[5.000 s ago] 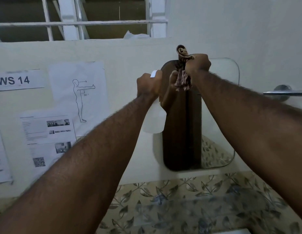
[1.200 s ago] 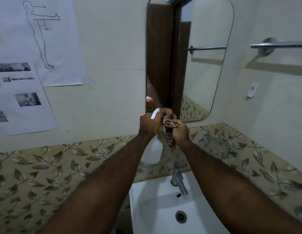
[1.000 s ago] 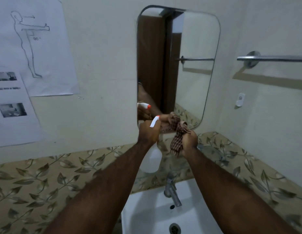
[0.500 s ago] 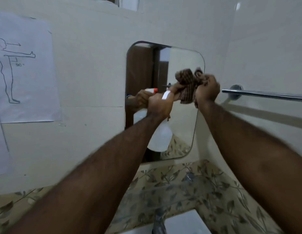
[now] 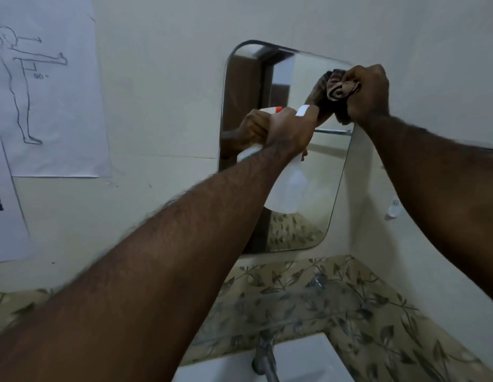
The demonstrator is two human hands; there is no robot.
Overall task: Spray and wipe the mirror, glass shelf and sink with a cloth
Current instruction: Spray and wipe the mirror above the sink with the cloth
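Two hands work at the mirror (image 5: 248,111): right hand (image 5: 368,92) clenches a bunched brown cloth (image 5: 329,92) at its 2 o'clock corner, left hand (image 5: 290,128) grips a white bottle (image 5: 288,188). Sink (image 5: 303,362) at 6 o'clock, below leaf-patterned tiles (image 5: 350,304).

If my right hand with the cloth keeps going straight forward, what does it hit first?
Most likely the mirror, near its upper right corner. The right hand holds the bunched cloth there; whether the cloth already touches the glass is unclear.

"90" beside the angle mark on the body-outline sheet (image 5: 44,86) taped to the wall.
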